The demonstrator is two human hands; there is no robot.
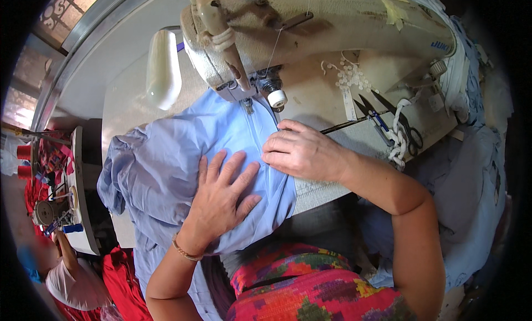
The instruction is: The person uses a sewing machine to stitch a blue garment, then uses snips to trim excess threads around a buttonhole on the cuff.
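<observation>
Both hands flat on light blue cloth at the sewing machine, seam running under the needle.

Left hand (221, 196) lies palm down on the blue fabric (166, 171), fingers spread wide, near the front edge of the machine table (327, 188). Right hand (296, 149) rests just right of the seam, fingers together and curled slightly, tips pressing the cloth edge; whether thumb and forefinger pinch a fold I cannot tell. Fabric runs from under the presser foot (247, 106) across the table's left side and spills in bunched folds over its left and front edges. It looks thin, soft, limp and light, likely to slide and pucker, so best held by flat pressure either side of the seam, not gripped. Scissors (396, 121) and loose white buttons (349, 74) lie toward the table's right end, well apart from the hands.
</observation>
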